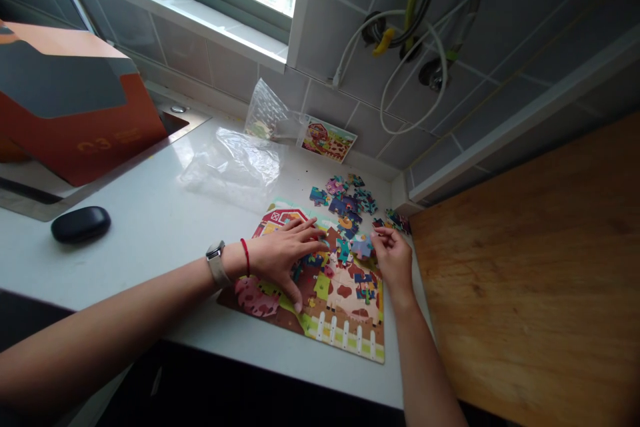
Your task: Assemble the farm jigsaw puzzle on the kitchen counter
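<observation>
The puzzle [345, 307] lies flat on the white counter [165, 227], close to its front edge and near the right end. The left hand [283, 255] rests flat on the puzzle with fingers spread open, pointing right. The right hand [393, 255] is at the puzzle's far right corner, its fingertips pinching a small piece [379, 223]. The loose pieces [345, 199] lie just behind both hands, toward the wall, nearer the right hand. A picture card [327, 139] leans on the wall. Plastic bags [235, 160] and a black case [81, 223] lie further left
</observation>
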A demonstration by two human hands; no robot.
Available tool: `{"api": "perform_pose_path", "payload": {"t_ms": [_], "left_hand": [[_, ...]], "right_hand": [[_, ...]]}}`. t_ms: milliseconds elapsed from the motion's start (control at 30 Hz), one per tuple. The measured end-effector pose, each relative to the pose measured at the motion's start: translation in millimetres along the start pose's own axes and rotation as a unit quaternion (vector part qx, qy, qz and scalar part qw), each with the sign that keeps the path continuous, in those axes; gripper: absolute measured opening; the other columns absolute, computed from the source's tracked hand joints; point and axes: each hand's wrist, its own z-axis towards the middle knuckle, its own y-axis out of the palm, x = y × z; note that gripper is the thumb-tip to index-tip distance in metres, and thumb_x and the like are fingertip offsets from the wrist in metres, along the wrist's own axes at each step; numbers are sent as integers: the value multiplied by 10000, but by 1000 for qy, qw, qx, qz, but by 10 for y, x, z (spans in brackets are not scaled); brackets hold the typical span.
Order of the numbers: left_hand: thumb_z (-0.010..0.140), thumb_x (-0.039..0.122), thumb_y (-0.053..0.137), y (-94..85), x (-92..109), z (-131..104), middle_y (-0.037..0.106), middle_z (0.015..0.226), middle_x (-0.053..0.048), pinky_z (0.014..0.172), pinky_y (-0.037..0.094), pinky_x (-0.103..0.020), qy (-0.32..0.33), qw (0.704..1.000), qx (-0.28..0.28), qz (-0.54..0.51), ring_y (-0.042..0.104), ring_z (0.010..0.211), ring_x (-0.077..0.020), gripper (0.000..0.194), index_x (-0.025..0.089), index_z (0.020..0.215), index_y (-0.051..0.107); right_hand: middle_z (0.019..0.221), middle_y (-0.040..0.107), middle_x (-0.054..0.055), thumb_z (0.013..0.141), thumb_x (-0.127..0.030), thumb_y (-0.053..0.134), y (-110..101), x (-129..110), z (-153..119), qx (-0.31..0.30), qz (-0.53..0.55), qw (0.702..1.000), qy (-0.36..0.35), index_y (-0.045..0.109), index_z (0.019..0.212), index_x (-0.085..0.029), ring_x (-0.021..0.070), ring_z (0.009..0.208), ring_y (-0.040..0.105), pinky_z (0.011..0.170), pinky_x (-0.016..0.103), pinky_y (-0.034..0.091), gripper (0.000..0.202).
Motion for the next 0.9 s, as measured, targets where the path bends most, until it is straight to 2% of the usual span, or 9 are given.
{"api": "perform_pose_path", "payload": {"t_ms": [67, 133, 233, 300, 433, 567, 700, 900], "left_hand": [[546, 756, 915, 11, 11, 4, 506, 1578, -184, 1229, 224, -730, -3, 1000, 8, -1, 306, 1528, -544, 1106, 277, 1483, 577], [631, 765, 871, 21, 14, 12, 516, 1570, -172, 1238, 247, -700, -14, 1000, 12, 3, 311, 1535, -520, 988, 271, 1445, 609], [879, 680, 729, 25, 6, 38, 537, 1551, -146, 1249, 297, -631, -30, 999, 27, 9, 338, 1547, -443, 659, 261, 1380, 646], [987, 581, 647, 17, -3, 62, 578, 1503, -129, 1240, 350, -569, -32, 999, 41, 7, 417, 1513, -378, 483, 258, 1347, 658], [1040, 433, 606, -6, -18, 110, 686, 1303, -99, 1144, 478, -449, -22, 996, 89, -6, 614, 1296, -273, 277, 240, 1211, 708], [1025, 360, 598, -62, -67, 219, 699, 1269, -90, 1063, 532, -406, -65, 988, 138, 15, 659, 1202, -250, 230, 234, 1180, 714], [957, 336, 686, -191, -218, 603, 694, 1304, -92, 1079, 527, -385, -186, 973, 129, 50, 674, 1215, -257, 353, 214, 1288, 664], [861, 238, 807, -404, -634, 1547, 684, 1341, -156, 1093, 518, -427, -266, 953, 96, 107, 652, 1270, -329, 543, 159, 1369, 632]], "right_hand": [[625, 610, -8, 734, -508, 769, -49, 75, 83, 38, -44, 998, -12, 700, 844, -185, 178, 594, 555, 589, 298, 464, 348], [659, 640, 19, 760, -530, 722, -68, 114, 132, 55, -51, 997, -23, 687, 807, -189, 191, 635, 578, 611, 303, 477, 346], [688, 671, 39, 771, -568, 693, -29, 104, 127, 36, -34, 998, -30, 679, 796, -193, 199, 653, 600, 608, 300, 492, 376], [677, 667, 32, 781, -574, 693, 25, 66, 80, 14, -22, 999, -39, 687, 798, -195, 189, 630, 591, 592, 291, 489, 379], [622, 626, 7, 817, -546, 696, 114, -17, -27, -27, 2, 998, -59, 702, 781, -201, 165, 559, 545, 546, 275, 461, 347], [593, 596, 1, 831, -533, 688, 132, -37, -52, -45, 29, 996, -71, 711, 772, -200, 163, 529, 521, 513, 272, 432, 339], [604, 568, -7, 851, -533, 669, 115, -4, -18, -30, 49, 995, -76, 698, 788, -198, 155, 539, 499, 521, 268, 399, 342], [600, 533, -15, 861, -517, 634, 108, 25, 13, -20, 68, 994, -85, 674, 775, -199, 151, 540, 480, 531, 269, 381, 332]]}}
